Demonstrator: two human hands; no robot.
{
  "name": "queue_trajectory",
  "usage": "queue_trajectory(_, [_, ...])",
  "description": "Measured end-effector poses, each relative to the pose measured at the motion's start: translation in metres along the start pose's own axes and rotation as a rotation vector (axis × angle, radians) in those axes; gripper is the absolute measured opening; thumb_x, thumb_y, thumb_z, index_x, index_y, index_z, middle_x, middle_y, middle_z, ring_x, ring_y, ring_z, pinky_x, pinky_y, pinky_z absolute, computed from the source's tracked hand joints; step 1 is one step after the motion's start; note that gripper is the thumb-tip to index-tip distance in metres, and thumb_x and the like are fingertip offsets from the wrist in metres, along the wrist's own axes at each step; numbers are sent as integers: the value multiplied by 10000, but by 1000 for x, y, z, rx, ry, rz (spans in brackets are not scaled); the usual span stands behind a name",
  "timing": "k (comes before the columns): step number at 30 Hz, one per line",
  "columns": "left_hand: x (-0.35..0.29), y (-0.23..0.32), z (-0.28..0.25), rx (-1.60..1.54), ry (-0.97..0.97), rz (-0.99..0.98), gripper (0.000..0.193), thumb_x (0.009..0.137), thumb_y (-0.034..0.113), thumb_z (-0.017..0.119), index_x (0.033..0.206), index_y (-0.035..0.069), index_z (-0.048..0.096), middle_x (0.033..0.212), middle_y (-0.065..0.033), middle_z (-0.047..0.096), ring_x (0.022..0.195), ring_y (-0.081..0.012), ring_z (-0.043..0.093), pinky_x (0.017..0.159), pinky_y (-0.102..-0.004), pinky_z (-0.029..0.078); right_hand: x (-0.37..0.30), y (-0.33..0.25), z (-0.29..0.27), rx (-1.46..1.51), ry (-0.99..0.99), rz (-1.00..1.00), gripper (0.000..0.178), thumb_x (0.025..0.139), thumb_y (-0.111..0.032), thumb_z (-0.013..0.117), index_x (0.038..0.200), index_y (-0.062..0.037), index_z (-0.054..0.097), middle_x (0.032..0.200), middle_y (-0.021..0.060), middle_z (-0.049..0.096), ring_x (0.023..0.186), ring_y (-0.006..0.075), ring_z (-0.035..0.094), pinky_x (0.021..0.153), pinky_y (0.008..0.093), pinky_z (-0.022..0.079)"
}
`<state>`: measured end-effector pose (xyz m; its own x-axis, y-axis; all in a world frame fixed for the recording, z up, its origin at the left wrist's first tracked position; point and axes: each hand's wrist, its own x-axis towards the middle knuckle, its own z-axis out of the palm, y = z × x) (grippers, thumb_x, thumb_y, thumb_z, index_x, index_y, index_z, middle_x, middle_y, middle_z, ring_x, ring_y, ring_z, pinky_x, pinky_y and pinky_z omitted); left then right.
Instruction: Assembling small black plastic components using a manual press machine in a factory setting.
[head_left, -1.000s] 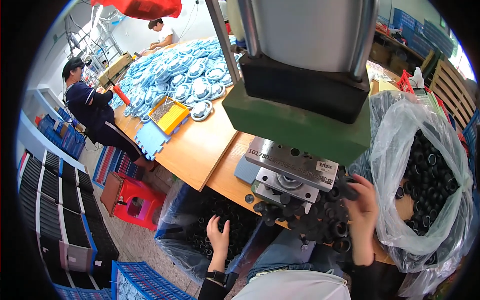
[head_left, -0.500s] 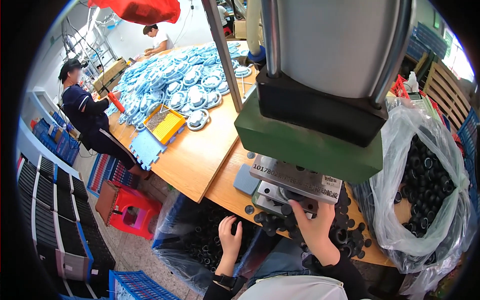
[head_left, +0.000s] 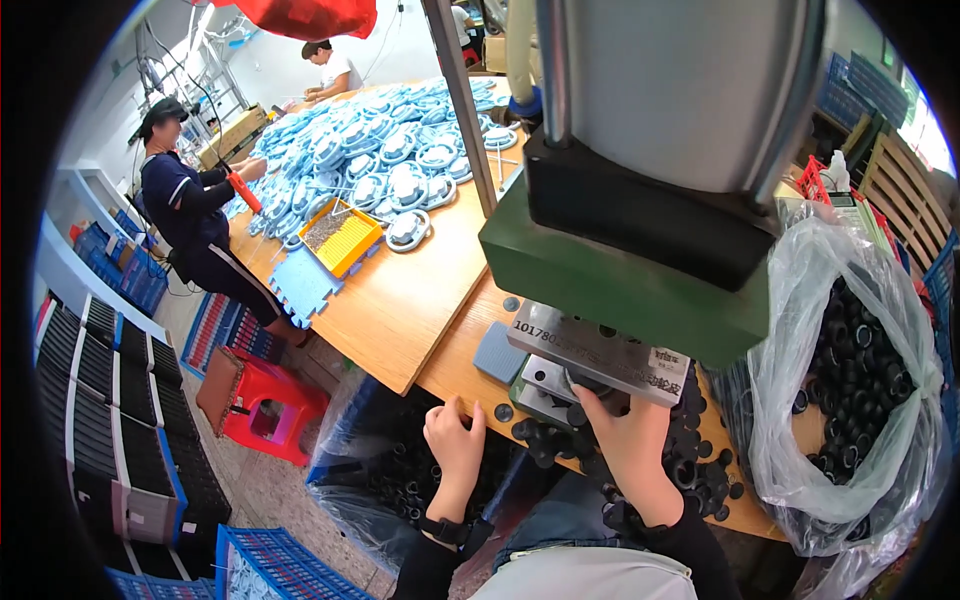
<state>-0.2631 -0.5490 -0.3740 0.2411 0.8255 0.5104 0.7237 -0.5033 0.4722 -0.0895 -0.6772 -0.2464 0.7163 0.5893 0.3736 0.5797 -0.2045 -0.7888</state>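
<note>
My right hand (head_left: 635,445) reaches into a press (head_left: 625,285), between its steel upper die plate (head_left: 590,350) and the lower die block (head_left: 545,376). Its thumb points up beside a dark round part in the gap. The plate hides the other fingertips, so I cannot tell whether they grip anything. My left hand (head_left: 456,445) hovers over the bin at the table's front edge, fingers loosely bent, thumb apart, with nothing visible in it. Several small black round parts (head_left: 690,470) lie heaped around the lower die, next to my right wrist.
A clear plastic bag (head_left: 775,440) of black parts stands at right. Below the table sits a plastic-lined blue bin (head_left: 335,470) of black parts. Light-blue coiled items (head_left: 350,150) and a yellow tray (head_left: 365,243) cover the far table. One person (head_left: 190,200) works beside it; another sits behind.
My left hand has risen slightly toward the table edge, and its fingers have curled in more. My right hand stays inside the press. The whole view has shifted a little.
</note>
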Motion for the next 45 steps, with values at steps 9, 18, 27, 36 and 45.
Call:
queue_trajectory(9, [48,26,18,61,-44,190,390,819,256,662,1117,13,602,1182,-130,573,1126,-326,499,914,-455,391,1,0,-1,-33,75,-128,331,688,-110,791,964,-5,641,946,150,604,912,350,565,783,402,453])
queue_trajectory(18, [67,-19,75,-166,-435,444,365,809,84,578,1172,55,606,1263,-137,574,1249,-314,461,1015,-449,351,-45,41,-100,-68,287,-263,540,708,-96,786,1198,-19,572,1131,163,534,1014,310,536,861,361,430])
queue_trajectory(27, [60,-7,66,-504,-306,281,327,914,40,471,1215,-80,516,1200,-189,577,1147,-299,532,992,-358,384,2,293,-263,-705,18,347,574,692,-278,769,1179,-53,562,1123,198,554,1047,382,564,888,421,465])
queue_trajectory(36, [38,134,-31,-731,-55,221,572,705,98,749,1211,-29,515,1166,-191,570,1116,-315,529,981,-404,377,5,259,-259,-605,312,203,519,680,-189,715,1154,-38,568,1113,195,570,1065,360,545,905,410,451])
queue_trajectory(45, [37,162,-7,-419,120,319,340,656,243,786,881,63,605,879,-91,587,916,-316,534,921,-465,333,-54,125,-234,34,358,83,533,782,24,647,1287,3,476,1268,87,472,1173,202,471,1011,310,344])
